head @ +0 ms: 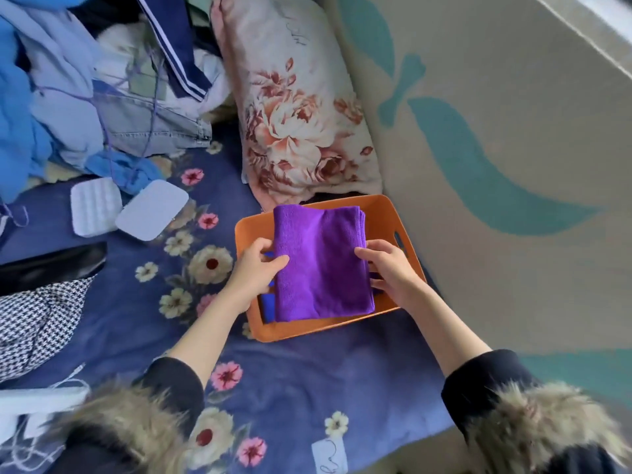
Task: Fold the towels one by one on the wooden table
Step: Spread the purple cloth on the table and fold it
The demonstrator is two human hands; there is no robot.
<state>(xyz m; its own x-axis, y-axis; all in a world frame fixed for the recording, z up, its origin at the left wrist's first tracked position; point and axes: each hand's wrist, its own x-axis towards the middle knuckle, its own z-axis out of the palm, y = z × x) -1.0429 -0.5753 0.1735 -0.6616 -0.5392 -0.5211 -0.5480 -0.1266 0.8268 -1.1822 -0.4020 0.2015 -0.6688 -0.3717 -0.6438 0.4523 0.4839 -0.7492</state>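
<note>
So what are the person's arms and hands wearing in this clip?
Both hands, left and right, are bare: no gloves or rings visible. Forearms are uncovered, with dark sleeves pushed up toward the elbows. Shaggy brown-grey fur trim sits behind each sleeve.

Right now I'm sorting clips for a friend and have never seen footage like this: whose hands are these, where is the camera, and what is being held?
There is no machine here. The one picture comes from a camera worn on a person's head, looking down at their own hands. The left hand and right hand hold a folded purple towel by its sides over an orange basket. Something blue lies in the basket beneath it. The basket sits on a flowered blue blanket, beside a floral pillow and a pile of clothes.
</note>
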